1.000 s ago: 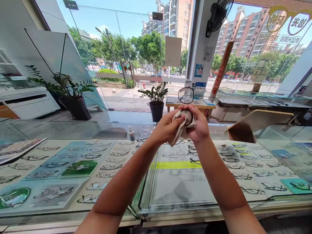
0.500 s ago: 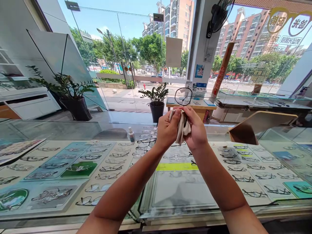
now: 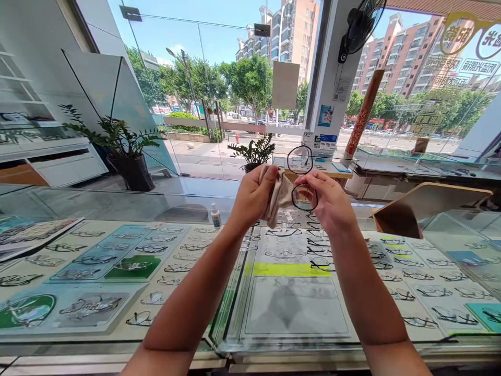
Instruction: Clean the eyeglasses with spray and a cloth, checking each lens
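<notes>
A pair of black-framed glasses (image 3: 302, 176) is held up at chest height above a glass display counter (image 3: 289, 334). My right hand (image 3: 331, 201) pinches the glasses by the frame, both lenses showing. My left hand (image 3: 252, 197) grips a beige cleaning cloth (image 3: 278, 197), which hangs just left of the lower lens and touches it. Both hands are closed.
Under the counter glass lie several rows of glasses on printed trays (image 3: 129, 263). A small spray bottle (image 3: 215, 214) stands on the counter behind my left arm. A tilted mirror stand (image 3: 422, 206) sits at the right. Potted plants (image 3: 125, 149) stand by the shop window.
The hands have parted a little: the cloth has come off the lower lens, which now shows bare in my right hand. The glasses sit slightly higher and to the right.
</notes>
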`<state>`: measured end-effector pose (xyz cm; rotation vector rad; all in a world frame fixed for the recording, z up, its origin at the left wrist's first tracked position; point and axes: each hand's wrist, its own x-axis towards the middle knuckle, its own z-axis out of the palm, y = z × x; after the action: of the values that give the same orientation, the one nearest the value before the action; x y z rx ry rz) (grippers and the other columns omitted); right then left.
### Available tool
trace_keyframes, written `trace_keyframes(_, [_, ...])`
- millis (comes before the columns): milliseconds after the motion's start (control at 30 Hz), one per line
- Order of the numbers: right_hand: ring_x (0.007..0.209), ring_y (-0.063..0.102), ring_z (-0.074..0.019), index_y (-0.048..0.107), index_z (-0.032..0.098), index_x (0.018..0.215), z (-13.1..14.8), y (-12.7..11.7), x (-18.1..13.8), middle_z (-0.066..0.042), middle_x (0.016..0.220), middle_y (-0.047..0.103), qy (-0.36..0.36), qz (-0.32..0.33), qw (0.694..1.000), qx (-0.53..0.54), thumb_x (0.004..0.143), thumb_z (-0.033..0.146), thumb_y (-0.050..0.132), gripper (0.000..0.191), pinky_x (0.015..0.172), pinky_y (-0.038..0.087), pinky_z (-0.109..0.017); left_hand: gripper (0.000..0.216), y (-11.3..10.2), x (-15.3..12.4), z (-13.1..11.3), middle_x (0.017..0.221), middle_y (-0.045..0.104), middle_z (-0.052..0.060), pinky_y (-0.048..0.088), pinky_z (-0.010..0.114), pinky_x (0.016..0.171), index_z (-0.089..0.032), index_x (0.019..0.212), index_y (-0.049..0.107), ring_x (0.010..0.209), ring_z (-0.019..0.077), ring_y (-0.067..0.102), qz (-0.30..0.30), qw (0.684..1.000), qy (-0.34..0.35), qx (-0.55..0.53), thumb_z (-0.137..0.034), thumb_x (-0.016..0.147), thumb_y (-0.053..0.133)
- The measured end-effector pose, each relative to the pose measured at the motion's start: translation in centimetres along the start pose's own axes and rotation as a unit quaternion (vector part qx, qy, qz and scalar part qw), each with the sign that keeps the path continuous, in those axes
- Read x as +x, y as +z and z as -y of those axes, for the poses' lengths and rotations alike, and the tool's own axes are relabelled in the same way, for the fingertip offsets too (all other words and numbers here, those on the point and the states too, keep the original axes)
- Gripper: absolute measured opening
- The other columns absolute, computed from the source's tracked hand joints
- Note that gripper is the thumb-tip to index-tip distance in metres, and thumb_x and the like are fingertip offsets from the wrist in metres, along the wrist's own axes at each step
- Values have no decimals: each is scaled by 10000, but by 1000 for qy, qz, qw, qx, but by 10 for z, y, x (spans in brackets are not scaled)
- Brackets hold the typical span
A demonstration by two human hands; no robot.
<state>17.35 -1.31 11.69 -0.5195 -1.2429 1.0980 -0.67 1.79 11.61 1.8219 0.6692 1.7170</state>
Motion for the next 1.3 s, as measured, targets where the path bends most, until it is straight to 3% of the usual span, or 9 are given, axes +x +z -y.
trace_keyframes(300, [817,604,-156,759,249,815,-4,10,-6,3,866,755,-16,16,999,-48,866,355,818,132,853,501,-316,461,5,-11,-12,621,491,-38,265,277,567,-192,696,512,583,110,389,-20,978,82,190,-492,1035,603])
trace_keyframes(633, [810,582,-149,763,243,819,-3,8,-6,6,861,737,-12,23,998,-50,874,335,786,110,859,475,-307,439,5,-12,-14,598,485,-39,257,285,547,-200,677,482,562,108,367,-26,971,107,213,-431,1018,635])
trace_keyframes(767, [861,612,-166,758,250,805,1,10,-7,3,872,747,-7,21,998,-51,863,345,783,114,912,479,-331,468,0,-7,-9,628,505,-22,316,280,559,-202,709,523,598,122,427,-37,983,65,170,-532,1035,587])
trace_keyframes(1000, [929,649,-180,786,252,799,3,10,-8,-2,884,774,3,55,995,-84,871,329,761,109,1012,440,-353,570,-8,6,4,648,573,5,374,270,513,-211,747,601,574,127,480,-102,995,4,0,-746,945,605])
trace_keyframes(1300, [918,648,-166,789,232,803,-9,8,-2,-5,885,765,56,110,990,-72,854,343,787,123,1014,435,-351,567,-9,5,9,620,630,5,402,255,457,-196,718,617,490,102,512,-71,992,-65,-78,-729,901,685])
